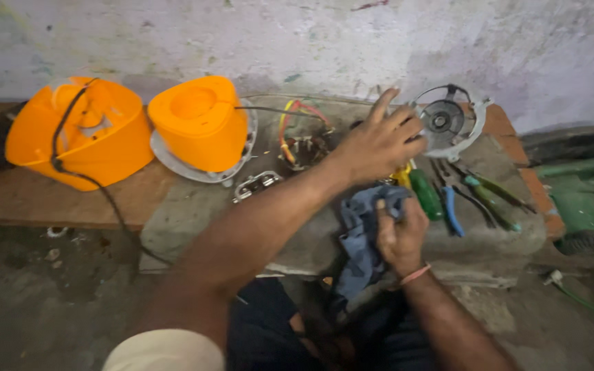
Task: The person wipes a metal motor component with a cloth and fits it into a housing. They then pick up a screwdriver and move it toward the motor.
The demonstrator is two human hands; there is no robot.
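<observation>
Slab (194, 213) under stained wall (311, 34); left hand (379, 141) spread; right grip (400, 237) pinching seemingly blue cloth (362, 233).

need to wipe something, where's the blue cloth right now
In the head view the blue cloth sits low and centre, gripped in the right hand, just below the green-handled screwdriver on the stone slab.
</observation>
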